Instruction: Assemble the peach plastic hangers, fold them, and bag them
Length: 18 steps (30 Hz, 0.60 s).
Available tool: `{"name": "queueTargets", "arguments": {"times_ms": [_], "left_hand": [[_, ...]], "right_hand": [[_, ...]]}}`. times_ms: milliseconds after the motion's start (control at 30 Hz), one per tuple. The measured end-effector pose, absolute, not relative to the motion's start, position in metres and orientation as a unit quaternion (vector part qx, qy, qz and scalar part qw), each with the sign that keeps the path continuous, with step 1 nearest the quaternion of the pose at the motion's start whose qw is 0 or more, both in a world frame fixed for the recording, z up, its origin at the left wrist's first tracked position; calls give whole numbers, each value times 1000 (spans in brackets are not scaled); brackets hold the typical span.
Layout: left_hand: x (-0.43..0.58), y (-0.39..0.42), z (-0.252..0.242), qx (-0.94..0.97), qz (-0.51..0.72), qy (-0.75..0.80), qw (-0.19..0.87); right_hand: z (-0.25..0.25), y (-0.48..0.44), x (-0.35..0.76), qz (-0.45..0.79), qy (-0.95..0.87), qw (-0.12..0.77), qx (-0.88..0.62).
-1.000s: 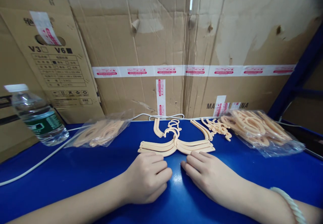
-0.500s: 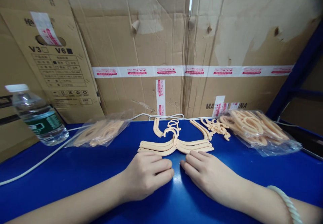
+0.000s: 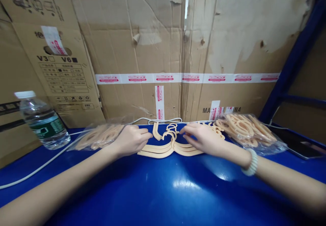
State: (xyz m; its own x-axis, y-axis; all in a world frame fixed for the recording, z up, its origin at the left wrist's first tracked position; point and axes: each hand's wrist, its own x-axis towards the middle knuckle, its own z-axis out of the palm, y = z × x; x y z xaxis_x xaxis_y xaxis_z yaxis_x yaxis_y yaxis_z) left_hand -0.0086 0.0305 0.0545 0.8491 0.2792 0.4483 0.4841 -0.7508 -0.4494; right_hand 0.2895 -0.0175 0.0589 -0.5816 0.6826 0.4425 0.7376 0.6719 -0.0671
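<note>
Several stacked beige plastic folding hangers [image 3: 158, 150] lie on the blue table, their curved arms spread and hooks [image 3: 169, 136] pointing away from me. My left hand [image 3: 131, 139] hovers at the left arms, fingers loosely bent and slightly apart, nothing visible in them. Over the right arms is my right hand [image 3: 203, 138], with thumb and fingers apart and nothing between them. Loose arm pieces [image 3: 156, 131] lie beyond, just right of my left fingertips. A pile of small hook pieces [image 3: 216, 130] is partly hidden behind my right hand.
Clear bags of beige pieces lie at left [image 3: 95, 137] and right [image 3: 248, 131]. A water bottle [image 3: 44, 122] stands far left by a white cable [image 3: 33, 173]. A dark phone-like slab [image 3: 297, 144] lies far right. Cardboard [image 3: 137, 56] walls the back.
Both hands have moved forward and apart, from in front of the stacked hangers to above their outer ends. My right fingers have spread. The camera view has shifted slightly.
</note>
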Motion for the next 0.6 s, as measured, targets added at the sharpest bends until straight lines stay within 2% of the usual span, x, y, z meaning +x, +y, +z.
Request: {"name": "queueTargets", "arguments": {"times_ms": [200, 367, 600], "left_hand": [[5, 59, 61, -926, -99, -247, 270], [12, 69, 62, -934, -77, -256, 239], [14, 69, 51, -956, -56, -216, 191]], "right_hand": [[61, 59, 276, -10, -887, 137, -441], [55, 94, 260, 23, -895, 74, -439], [45, 112, 255, 42, -893, 67, -443]]}}
